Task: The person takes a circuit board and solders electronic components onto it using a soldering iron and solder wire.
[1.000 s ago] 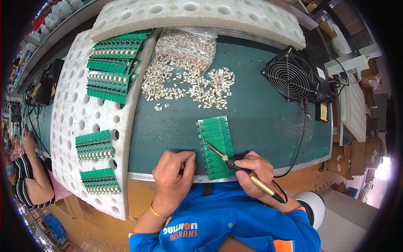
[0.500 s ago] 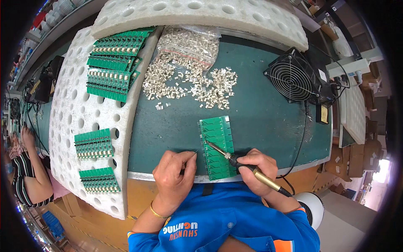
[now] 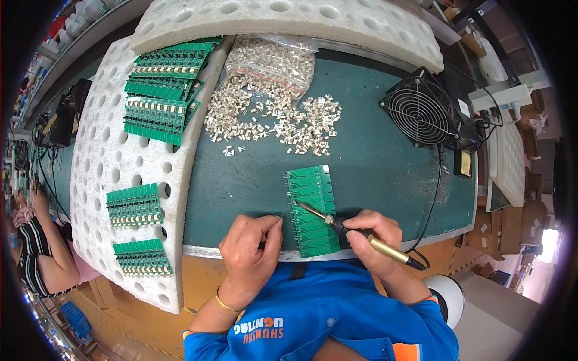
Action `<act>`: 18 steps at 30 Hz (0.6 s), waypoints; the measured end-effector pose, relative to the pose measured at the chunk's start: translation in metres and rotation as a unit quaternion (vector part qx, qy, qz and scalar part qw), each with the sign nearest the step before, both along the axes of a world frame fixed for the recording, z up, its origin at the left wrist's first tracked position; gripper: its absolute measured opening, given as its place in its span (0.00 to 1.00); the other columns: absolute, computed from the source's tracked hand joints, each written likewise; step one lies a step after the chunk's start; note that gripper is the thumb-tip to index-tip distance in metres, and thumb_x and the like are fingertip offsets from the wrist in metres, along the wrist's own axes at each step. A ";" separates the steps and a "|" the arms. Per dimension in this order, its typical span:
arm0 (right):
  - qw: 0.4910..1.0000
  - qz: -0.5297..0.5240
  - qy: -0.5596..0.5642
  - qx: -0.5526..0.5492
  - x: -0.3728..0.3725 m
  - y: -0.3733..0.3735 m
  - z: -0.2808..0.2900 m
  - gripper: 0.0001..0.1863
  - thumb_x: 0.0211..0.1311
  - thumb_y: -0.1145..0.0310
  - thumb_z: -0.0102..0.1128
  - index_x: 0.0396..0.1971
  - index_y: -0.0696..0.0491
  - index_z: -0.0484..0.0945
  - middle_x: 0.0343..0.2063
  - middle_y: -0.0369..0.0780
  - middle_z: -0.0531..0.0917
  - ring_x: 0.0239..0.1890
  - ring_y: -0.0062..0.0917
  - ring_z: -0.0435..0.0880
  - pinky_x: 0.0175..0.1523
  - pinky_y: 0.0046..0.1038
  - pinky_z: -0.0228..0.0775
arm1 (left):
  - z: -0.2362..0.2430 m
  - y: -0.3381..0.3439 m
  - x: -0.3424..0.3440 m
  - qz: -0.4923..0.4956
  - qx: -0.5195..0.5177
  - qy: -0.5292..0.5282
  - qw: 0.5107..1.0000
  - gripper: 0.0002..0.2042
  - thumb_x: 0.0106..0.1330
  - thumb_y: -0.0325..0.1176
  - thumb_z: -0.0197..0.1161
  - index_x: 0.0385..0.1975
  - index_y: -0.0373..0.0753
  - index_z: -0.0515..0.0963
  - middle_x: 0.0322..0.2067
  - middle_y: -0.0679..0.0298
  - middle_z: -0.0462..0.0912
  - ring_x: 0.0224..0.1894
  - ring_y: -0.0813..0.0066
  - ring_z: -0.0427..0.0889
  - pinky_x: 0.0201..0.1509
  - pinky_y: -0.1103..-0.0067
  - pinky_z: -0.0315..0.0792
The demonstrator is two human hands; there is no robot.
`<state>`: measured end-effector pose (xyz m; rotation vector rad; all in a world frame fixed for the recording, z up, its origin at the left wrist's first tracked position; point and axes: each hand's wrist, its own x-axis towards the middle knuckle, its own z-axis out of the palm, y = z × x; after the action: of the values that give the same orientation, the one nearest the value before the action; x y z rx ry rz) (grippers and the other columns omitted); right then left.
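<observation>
A green circuit board panel (image 3: 312,231) lies on the dark green bench top, its row of pins along the left edge. My right hand (image 3: 378,237) is closed round a soldering iron (image 3: 386,246) with a gold-coloured handle. The iron slants over the board, its tip at the pins on the left edge. Left of the board, my left hand (image 3: 250,243) is closed in a pinch on a thin solder wire (image 3: 283,214), whose end points toward the iron's tip. Most of the wire is hidden by the fingers.
Loose white connectors (image 3: 310,123) are heaped beyond the board, beside a clear bag (image 3: 271,63) of more. A white foam sheet (image 3: 96,180) at the left carries several green boards (image 3: 156,117). A black fan (image 3: 418,111) stands at the right; a cable (image 3: 435,204) runs below it.
My right hand and the iron's handle have shifted slightly right and tilted a little, while the tip stays near the pins. My left hand and the board look nearly unmoved.
</observation>
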<state>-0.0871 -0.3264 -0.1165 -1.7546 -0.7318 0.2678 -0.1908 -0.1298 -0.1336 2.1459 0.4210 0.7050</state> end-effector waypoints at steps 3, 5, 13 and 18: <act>0.998 0.016 -0.055 -0.001 -0.001 0.001 0.000 0.10 0.48 0.79 0.67 0.33 0.58 0.80 0.20 0.40 0.81 0.21 0.28 0.79 0.28 0.27 0.69 | 0.000 0.001 0.001 -0.007 0.005 0.003 1.000 0.07 0.51 0.18 0.70 0.27 0.36 0.81 0.21 0.65 0.77 0.18 0.78 0.70 0.21 0.81 0.64; 0.998 0.016 -0.067 -0.003 -0.003 0.002 -0.001 0.11 0.46 0.79 0.68 0.33 0.58 0.80 0.20 0.40 0.81 0.20 0.28 0.78 0.28 0.28 0.69 | 0.000 0.000 0.001 -0.007 0.002 0.004 1.000 0.07 0.51 0.18 0.70 0.26 0.36 0.81 0.21 0.65 0.77 0.18 0.78 0.70 0.21 0.81 0.64; 0.992 0.039 -0.123 0.015 -0.003 0.003 -0.003 0.11 0.53 0.73 0.67 0.35 0.61 0.79 0.19 0.40 0.77 0.20 0.28 0.74 0.25 0.27 0.65 | 0.000 -0.001 0.002 -0.012 -0.005 0.011 1.000 0.07 0.52 0.18 0.70 0.27 0.36 0.81 0.21 0.64 0.77 0.19 0.78 0.71 0.21 0.82 0.65; 0.988 0.035 -0.150 0.010 -0.006 0.003 -0.001 0.12 0.50 0.75 0.68 0.35 0.61 0.79 0.20 0.41 0.80 0.20 0.30 0.77 0.27 0.29 0.68 | 0.001 -0.001 0.002 -0.019 -0.005 0.017 1.000 0.06 0.52 0.18 0.70 0.27 0.36 0.81 0.21 0.64 0.77 0.19 0.78 0.72 0.21 0.81 0.66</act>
<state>-0.0928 -0.3235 -0.1175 -1.7710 -1.0100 0.0432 -0.1892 -0.1309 -0.1328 2.1537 0.4004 0.6436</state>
